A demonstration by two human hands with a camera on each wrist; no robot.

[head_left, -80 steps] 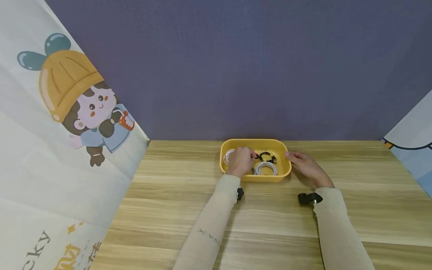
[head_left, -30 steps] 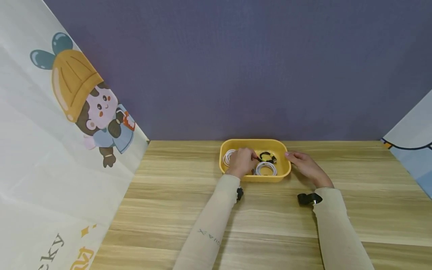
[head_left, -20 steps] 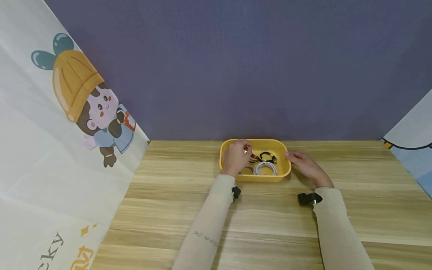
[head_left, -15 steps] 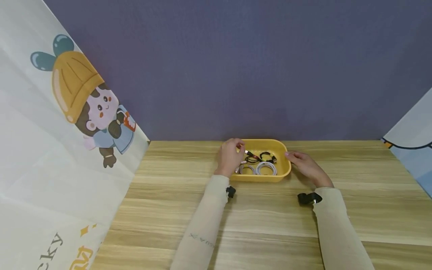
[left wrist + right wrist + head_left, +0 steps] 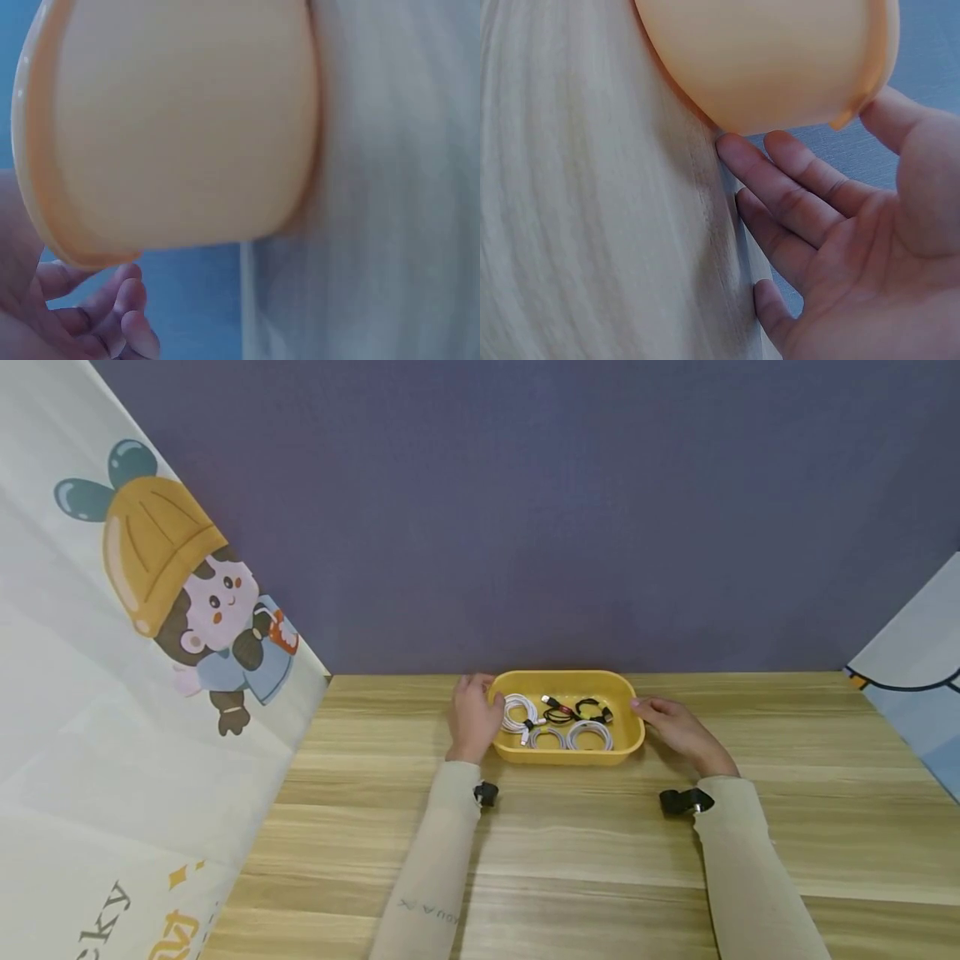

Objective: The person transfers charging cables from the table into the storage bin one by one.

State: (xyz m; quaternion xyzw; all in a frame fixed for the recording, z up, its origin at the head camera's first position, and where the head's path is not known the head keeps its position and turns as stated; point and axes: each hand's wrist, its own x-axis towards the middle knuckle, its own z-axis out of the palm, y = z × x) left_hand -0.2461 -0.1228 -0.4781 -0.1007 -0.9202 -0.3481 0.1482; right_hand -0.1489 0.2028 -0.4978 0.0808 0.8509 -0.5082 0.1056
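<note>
A shallow yellow plastic basket [image 5: 570, 758] stands at the back of the wooden table. Its left end is held by my left hand [image 5: 475, 718], thumb at the rim and fingers outside. At the opposite end my right hand [image 5: 678, 731] holds the rim, thumb on top and fingers against the outer wall [image 5: 757, 60]. Inside lie several coiled cables: a white USB cable [image 5: 507, 724] at left, a black cable with a red mark [image 5: 552, 716], a black cable with a yellow tie [image 5: 603, 718], a small greyish coil [image 5: 534, 742] and a larger pale coil [image 5: 572, 739].
The wood-grain table [image 5: 585, 860] reaches forward from a dark blue-grey panel [image 5: 570, 527] right behind the basket. A white cloth with a cartoon figure [image 5: 217, 602] hangs at left; another printed cloth [image 5: 922, 668] is at right.
My left hand has moved from over the cables, where it was at the black cable with the red mark, leftward to the basket's left rim. The cables it covered now show. My right hand has stayed.
</note>
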